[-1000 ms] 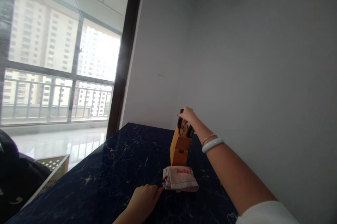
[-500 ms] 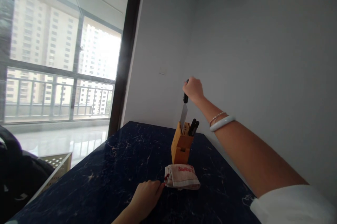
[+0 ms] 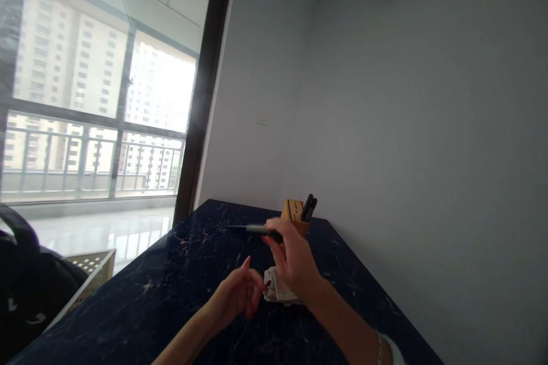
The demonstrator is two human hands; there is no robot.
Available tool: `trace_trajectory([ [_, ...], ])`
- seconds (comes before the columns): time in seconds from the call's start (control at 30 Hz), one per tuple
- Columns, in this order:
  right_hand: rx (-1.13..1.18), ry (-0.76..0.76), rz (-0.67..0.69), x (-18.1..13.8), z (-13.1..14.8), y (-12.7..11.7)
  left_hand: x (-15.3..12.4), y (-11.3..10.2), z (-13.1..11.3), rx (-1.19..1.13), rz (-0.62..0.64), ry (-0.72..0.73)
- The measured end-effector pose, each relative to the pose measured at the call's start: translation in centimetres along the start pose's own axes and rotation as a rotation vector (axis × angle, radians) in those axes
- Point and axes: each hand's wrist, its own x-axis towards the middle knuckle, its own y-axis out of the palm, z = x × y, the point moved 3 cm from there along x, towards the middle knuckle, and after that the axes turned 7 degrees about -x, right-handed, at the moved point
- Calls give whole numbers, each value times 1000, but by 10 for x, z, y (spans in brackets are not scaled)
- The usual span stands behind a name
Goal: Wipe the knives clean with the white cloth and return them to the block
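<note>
Nearest, the left hand (image 3: 237, 296) hovers over the dark blue marbled counter (image 3: 171, 291), fingers loosely parted, holding nothing. Beyond it the right hand (image 3: 295, 265) is clamped on a black-handled steel knife (image 3: 254, 229) held level, tip pointing left, in front of the light wooden knife block (image 3: 293, 211). A folded white cloth (image 3: 273, 292) lies before the block, half hidden. Safest to keep the edge turned from the left fingers.
</note>
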Motion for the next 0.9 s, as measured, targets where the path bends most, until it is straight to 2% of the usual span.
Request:
trace_trajectory([
  [0.07,3,-57,82,-37,-9,24,-6,11,-9,-191,113,-51],
  [0.13,-8,-37,154,-65,-17,42,-8,18,-11,-332,124,-99],
  [0.2,20,-1,179,-84,-19,51,-7,20,-4,-397,49,-159],
  [0.3,70,5,272,-98,-13,55,-5,13,17,-459,-136,-185],
  [0.43,113,32,354,-104,-13,50,-6,-6,34,-440,-331,-145],
  [0.57,-135,222,303,-119,-44,52,-9,-32,31,-448,-548,-76],
  [0.73,-407,387,361,-143,-80,62,-10,-52,22,-496,-588,-157],
  [0.9,-473,418,440,-146,-88,64,-15,-53,15,-532,-589,-168],
])
